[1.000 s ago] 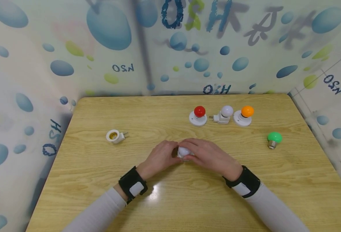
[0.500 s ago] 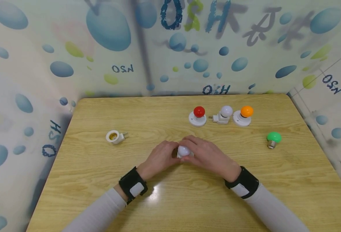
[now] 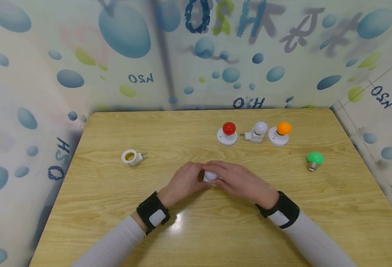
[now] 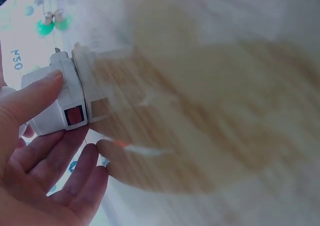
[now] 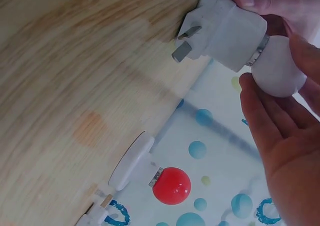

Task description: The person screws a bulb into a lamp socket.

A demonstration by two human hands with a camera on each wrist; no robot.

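My left hand grips a white plug-in lamp socket, its thumb on the side near a red switch. Two metal plug pins stick out of the socket in the right wrist view. A round white light bulb sits in the socket, a strip of its metal screw base showing at the joint. Around that bulb curl the fingers and thumb of my right hand. In the head view, both hands partly cover bulb and socket at the table's middle.
At the back stand a red bulb and an orange bulb on round bases, with a white bulb in a plug-in socket between them. A green bulb lies right; a bulbless plug-in socket lies left.
My right hand's fingers turn about the white bulb; half a second ago more of it showed, and now they cover more again. The left hand stays in place on the socket.
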